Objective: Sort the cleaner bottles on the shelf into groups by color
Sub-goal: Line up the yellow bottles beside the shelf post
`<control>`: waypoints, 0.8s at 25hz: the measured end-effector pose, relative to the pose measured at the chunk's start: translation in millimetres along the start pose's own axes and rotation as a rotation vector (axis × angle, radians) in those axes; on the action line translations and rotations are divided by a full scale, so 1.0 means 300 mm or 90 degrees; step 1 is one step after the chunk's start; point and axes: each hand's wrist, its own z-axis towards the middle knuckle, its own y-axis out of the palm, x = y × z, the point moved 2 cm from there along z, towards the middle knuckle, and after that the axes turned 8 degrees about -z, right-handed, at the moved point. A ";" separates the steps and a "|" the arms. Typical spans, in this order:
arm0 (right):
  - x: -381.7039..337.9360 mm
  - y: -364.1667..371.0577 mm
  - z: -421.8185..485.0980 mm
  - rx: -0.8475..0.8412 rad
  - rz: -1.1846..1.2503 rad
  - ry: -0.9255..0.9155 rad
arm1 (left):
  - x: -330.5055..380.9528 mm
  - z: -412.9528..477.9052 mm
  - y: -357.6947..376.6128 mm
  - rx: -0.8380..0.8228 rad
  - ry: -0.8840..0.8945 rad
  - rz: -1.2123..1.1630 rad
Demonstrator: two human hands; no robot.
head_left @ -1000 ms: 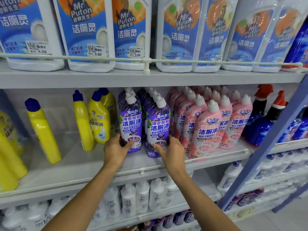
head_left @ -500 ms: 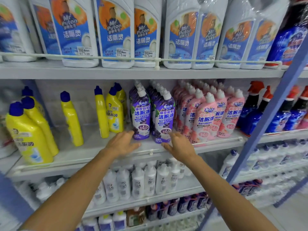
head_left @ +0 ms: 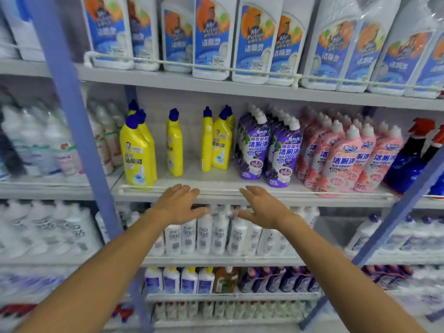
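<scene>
The left hand [head_left: 179,203] and right hand [head_left: 262,205] hover open and empty at frame centre, before the grey metal shelf [head_left: 324,199]. On it stand yellow blue-capped plastic bottles [head_left: 175,145], purple-sleeved bottles [head_left: 254,150] and pink-sleeved bottles [head_left: 341,159]. They are probably full, stiff and glossy, so grip mid-body.

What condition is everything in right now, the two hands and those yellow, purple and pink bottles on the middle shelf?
left hand: open, fingers straight, holding nothing
right hand: open, holding nothing, apart from the bottles
yellow bottles: upright, blue caps on, spread out with gaps
purple bottles: upright, white caps on, packed together
pink bottles: upright, white caps on, packed beside the purple ones
</scene>
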 end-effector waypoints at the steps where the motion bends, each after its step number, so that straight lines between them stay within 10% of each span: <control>1: -0.046 -0.007 0.037 0.006 0.015 -0.016 | -0.035 -0.030 -0.022 0.014 -0.021 0.002; 20: -0.335 -0.173 0.929 0.198 0.210 -0.036 | -0.536 0.045 -0.316 0.337 -0.310 -0.230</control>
